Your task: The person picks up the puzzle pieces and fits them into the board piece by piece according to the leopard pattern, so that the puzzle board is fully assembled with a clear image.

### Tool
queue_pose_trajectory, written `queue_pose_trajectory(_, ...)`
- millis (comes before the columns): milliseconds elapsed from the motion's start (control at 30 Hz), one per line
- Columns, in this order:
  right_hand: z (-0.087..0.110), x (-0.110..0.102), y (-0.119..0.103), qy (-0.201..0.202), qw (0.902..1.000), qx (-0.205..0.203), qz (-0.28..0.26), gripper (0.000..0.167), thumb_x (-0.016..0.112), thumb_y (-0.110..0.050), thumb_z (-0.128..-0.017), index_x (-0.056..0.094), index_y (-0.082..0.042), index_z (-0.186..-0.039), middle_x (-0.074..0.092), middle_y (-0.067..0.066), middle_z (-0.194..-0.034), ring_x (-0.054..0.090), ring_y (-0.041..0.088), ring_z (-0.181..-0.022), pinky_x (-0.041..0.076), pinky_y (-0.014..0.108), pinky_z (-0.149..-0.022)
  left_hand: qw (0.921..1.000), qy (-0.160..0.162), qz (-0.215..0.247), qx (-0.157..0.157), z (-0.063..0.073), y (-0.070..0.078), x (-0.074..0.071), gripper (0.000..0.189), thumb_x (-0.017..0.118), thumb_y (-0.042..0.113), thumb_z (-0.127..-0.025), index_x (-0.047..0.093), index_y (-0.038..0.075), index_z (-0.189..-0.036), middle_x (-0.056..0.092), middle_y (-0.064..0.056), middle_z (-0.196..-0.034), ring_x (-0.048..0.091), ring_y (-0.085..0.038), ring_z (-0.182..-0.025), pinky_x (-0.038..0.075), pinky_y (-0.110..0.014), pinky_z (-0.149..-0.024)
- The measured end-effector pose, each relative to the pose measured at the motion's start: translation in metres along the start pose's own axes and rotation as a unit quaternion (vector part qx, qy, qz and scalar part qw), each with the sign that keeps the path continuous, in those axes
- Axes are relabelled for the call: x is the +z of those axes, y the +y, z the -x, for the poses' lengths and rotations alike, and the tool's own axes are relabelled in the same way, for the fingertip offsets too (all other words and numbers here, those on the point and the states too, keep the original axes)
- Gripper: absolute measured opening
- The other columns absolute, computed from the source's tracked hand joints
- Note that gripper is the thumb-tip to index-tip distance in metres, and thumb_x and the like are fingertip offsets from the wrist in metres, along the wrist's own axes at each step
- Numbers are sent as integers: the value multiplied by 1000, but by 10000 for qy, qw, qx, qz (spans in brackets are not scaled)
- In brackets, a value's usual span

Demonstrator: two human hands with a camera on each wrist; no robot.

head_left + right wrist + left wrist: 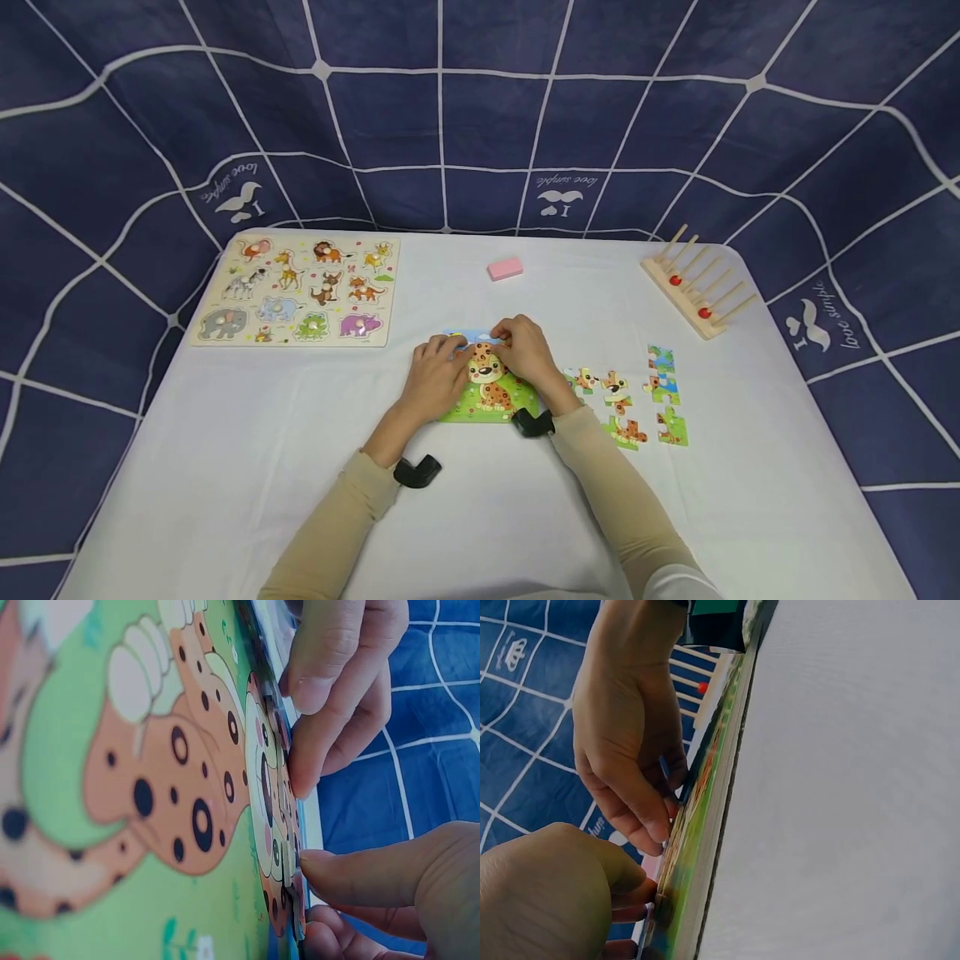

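Note:
A puzzle board (462, 410) with a cartoon leopard on green lies on the white table. My left hand (437, 375) rests at its upper left, fingertips touching the leopard's head area. At the upper right edge my right hand (527, 350) pinches a puzzle piece (298, 919) between thumb and curled fingers, at the leopard's head. That piece stands slightly raised above the board in the right wrist view. From low at the side, the left wrist view shows both hands' fingertips at the board's surface. Fingers partly hide the top of the picture.
Several loose puzzle pieces (626, 432) lie right of the board. A knobbed animal board (405, 250) is at the back left, a pink block (505, 268) behind the leopard. At the back right stands a wooden peg rack (686, 300) with red beads.

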State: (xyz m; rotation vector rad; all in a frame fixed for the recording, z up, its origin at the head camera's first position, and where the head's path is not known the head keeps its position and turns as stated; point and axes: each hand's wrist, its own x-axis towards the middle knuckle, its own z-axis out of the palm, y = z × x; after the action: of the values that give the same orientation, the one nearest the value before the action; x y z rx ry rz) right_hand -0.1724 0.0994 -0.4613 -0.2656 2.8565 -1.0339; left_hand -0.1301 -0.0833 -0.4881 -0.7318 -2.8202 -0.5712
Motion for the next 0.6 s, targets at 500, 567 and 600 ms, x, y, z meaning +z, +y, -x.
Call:
queue_pose_trajectory(500, 7, -14, 3, 132, 9982, 10, -592, 17, 75, -11, -85, 73, -3, -100, 62, 10, -91, 56, 18, -79, 47, 29, -73, 9994, 106, 323, -20, 0, -7, 5, 35, 54, 19, -98, 64, 9, -130, 58, -9, -135, 47, -30, -125, 38, -52, -99)
queue_pose_trajectory(567, 11, -21, 3, 120, 9977, -75, -660, 19, 75, -11, -85, 73, -3, -102, 63, 12, -92, 57, 20, -80, 47, 30, -74, 9992, 136, 361, -81, 0, -8, 5, 34, 55, 20, -98, 65, 10, -129, 58, -8, -135, 47, -30, -125, 38, -51, -98)
queue_pose_trajectory(600, 13, -26, 4, 105, 9976, -99, -684, 20, 74, -11, -86, 72, -2, -103, 63, 13, -93, 57, 21, -81, 48, 31, -75, 9990, 131, 421, -119, 0, -8, 5, 34, 55, 20, -98, 65, 10, -129, 58, -8, -136, 47, -30, -125, 37, -51, -98)
